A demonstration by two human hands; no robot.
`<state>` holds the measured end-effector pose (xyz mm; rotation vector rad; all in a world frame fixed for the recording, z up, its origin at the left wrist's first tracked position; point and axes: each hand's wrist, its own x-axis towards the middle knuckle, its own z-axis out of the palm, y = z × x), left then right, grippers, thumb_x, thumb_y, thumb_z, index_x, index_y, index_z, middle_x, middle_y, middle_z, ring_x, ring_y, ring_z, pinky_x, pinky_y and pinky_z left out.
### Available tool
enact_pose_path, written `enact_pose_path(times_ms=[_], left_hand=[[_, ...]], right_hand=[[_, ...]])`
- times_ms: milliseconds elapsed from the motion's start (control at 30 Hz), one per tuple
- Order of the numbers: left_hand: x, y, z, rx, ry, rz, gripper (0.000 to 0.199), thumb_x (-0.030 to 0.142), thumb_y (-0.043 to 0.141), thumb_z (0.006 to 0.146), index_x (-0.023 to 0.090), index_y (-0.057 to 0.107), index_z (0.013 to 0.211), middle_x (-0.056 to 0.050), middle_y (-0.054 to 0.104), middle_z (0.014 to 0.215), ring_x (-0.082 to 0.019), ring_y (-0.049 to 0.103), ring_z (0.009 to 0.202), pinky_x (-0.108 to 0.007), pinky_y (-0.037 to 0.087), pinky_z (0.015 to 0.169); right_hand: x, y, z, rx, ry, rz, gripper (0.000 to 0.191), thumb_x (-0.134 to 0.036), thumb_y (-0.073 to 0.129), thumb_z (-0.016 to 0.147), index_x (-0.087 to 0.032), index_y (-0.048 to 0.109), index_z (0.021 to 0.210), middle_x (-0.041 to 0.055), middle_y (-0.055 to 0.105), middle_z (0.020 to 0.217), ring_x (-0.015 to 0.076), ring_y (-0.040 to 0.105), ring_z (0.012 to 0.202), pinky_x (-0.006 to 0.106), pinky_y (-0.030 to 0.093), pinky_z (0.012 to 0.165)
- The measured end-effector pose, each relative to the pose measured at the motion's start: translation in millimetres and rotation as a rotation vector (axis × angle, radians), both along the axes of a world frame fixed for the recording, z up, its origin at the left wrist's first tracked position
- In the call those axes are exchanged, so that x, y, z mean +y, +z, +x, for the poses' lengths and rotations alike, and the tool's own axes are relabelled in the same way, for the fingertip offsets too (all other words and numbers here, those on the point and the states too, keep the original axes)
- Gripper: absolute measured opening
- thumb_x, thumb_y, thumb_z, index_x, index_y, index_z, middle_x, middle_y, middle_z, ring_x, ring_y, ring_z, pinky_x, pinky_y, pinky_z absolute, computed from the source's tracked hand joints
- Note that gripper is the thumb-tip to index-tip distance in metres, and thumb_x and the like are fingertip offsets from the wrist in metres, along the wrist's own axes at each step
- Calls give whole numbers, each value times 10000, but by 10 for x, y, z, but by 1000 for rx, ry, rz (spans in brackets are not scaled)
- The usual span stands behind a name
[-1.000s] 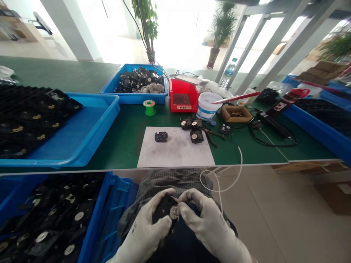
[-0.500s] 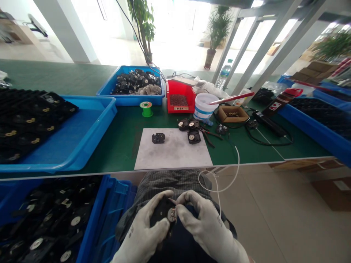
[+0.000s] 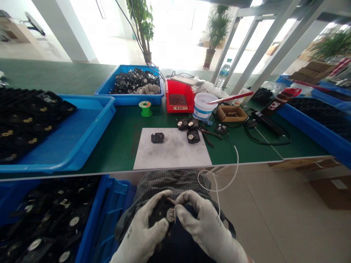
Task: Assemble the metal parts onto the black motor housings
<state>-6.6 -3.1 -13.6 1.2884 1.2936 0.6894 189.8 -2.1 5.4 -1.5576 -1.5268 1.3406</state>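
Over my lap, my gloved left hand (image 3: pixel 148 226) is wrapped round a black plastic mechanism (image 3: pixel 157 212) with a round silver disc (image 3: pixel 170 214) on its right side. My gloved right hand (image 3: pixel 199 217) pinches at the mechanism's right edge, thumb and forefinger together; whatever lies between those fingertips is too small to make out. On the table in front, a similar flat black part (image 3: pixel 157 137) lies on a white sheet (image 3: pixel 164 157). Several black mechanisms (image 3: pixel 193 136) with silver discs sit at the sheet's right edge, beside dark-handled pliers (image 3: pixel 210 138).
Blue trays of black parts stand at the left (image 3: pixel 109 120), at the back (image 3: pixel 100 91) and below the table (image 3: pixel 85 233). Behind the sheet are a green spool (image 3: pixel 146 109), a red bin (image 3: pixel 189 98), a white tub (image 3: pixel 201 113) and a small cardboard box (image 3: pixel 238 118). A white cord (image 3: pixel 238 160) hangs off the front edge.
Both hands keep the same grip on the mechanism over my lap. The whole view has shifted very slightly; nothing on the table has moved.
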Motion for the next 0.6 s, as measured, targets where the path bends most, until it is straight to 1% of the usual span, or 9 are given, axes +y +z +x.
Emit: enact_pose_path(times_ms=[100, 200, 400, 467, 600], left_hand=[[-3, -30, -3, -3, -15, -2, 587, 383, 669, 826, 233, 659, 1393, -56, 728, 1361, -304, 674, 1264, -361, 503, 1140], [-2, -36, -3, 2, -16, -5, 600, 369, 662, 824, 230, 646, 1408, -58, 723, 1369, -308, 668, 1274, -371, 496, 1149], [6, 10, -1, 17, -6, -12, 589, 307, 646, 800, 242, 665, 1385, -44, 732, 1360, -299, 674, 1264, -372, 489, 1155], [8, 30, 5, 15, -5, -12, 595, 310, 647, 787, 236, 672, 1377, -49, 730, 1362, -302, 668, 1274, -369, 490, 1153], [4, 67, 24, 14, 2, -34, 625, 312, 634, 773, 206, 662, 1388, -72, 723, 1374, -318, 653, 1292, -400, 486, 1156]], right_hand=[[-7, 15, -3, -4, -2, -6, 176, -355, 569, 926, -210, 643, 859, -39, 599, 698, 117, 524, 611, 237, 405, 592], [-6, 20, -5, 3, -9, -22, 185, -365, 567, 926, -208, 644, 866, -40, 596, 689, 115, 514, 596, 235, 394, 570], [-4, -16, 18, 7, -2, 19, 160, -339, 585, 938, -209, 658, 878, -36, 630, 717, 118, 554, 629, 236, 419, 609], [-9, -28, 26, 24, 6, 31, 149, -322, 583, 946, -210, 662, 887, -33, 648, 743, 120, 574, 657, 232, 429, 628], [-19, -36, 22, 55, -13, 22, 138, -308, 591, 955, -209, 647, 879, -37, 650, 737, 117, 575, 652, 223, 427, 612]])
